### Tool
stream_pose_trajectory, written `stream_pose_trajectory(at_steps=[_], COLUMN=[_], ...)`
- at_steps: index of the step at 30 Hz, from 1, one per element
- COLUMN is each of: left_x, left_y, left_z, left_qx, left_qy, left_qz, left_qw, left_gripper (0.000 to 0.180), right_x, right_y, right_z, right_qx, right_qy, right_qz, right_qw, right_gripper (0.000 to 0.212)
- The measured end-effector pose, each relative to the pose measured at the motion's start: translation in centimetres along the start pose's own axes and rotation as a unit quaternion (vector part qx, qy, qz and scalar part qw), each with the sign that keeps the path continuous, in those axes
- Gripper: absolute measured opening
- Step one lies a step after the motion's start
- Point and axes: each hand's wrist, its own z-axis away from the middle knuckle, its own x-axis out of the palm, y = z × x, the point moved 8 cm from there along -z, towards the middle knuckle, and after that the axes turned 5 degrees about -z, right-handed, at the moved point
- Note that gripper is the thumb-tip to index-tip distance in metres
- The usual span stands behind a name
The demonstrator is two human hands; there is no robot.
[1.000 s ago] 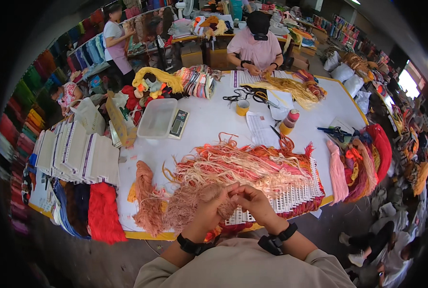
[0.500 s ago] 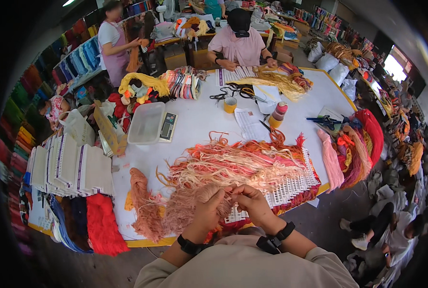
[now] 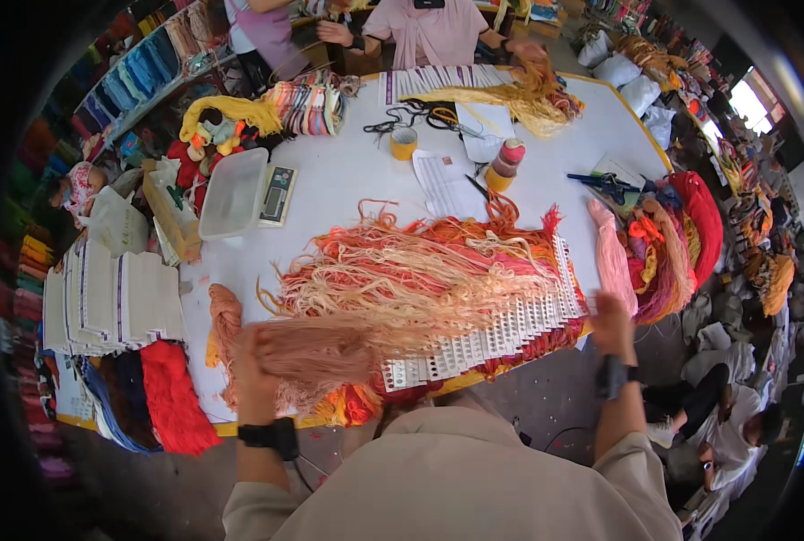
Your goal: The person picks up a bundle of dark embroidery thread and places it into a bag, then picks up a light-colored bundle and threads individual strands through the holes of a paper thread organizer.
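Head view: right hand (image 3: 611, 326), hold unclear, had swung right of the cards (image 3: 487, 341), seemingly pausing joint work; left hand (image 3: 256, 365) gripped yarn (image 3: 321, 347).

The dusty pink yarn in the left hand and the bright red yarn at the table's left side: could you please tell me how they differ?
Colour: the dusty pink yarn is muted, while the red yarn is vivid.
Pose: the dusty pink yarn stretches sideways from the left hand, while the red yarn hangs over the edge of the table.
Both are bundles of many strands.
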Motion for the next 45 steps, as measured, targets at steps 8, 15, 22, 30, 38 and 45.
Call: stream_pose_trajectory(at_steps=[8,15,22,30,38,45], left_x=[11.6,25.0,24.7,24.4,25.3,25.2], left_y=[-16.1,-26.3,-30.6,-30.5,-26.9,-30.5], left_z=[5.5,8.8,8.1,7.1,9.8,9.1], left_qx=[-0.389,-0.369,-0.381,-0.264,-0.377,-0.304], left_qy=[-0.281,-0.148,-0.133,-0.147,-0.202,-0.253], left_qz=[0.131,-0.288,-0.272,-0.341,0.050,-0.342], left_qw=[0.868,0.871,0.873,0.890,0.903,0.853], left_gripper=[0.016,0.022,0.009,0.006,0.015,0.024], right_x=[-7.3,22.2,23.9,24.1,23.3,24.1], right_y=[4.0,11.4,13.5,14.0,14.5,14.1], right_z=[-5.9,4.8,5.5,4.8,4.5,5.7], right_qx=[-0.069,-0.058,0.001,0.067,0.117,0.302], right_qy=[0.088,-0.415,-0.503,-0.500,-0.494,-0.507], right_qz=[-0.016,0.332,0.328,0.292,0.244,0.051], right_qw=[0.994,0.845,0.800,0.812,0.826,0.805], right_gripper=[0.013,0.020,0.018,0.022,0.026,0.033])
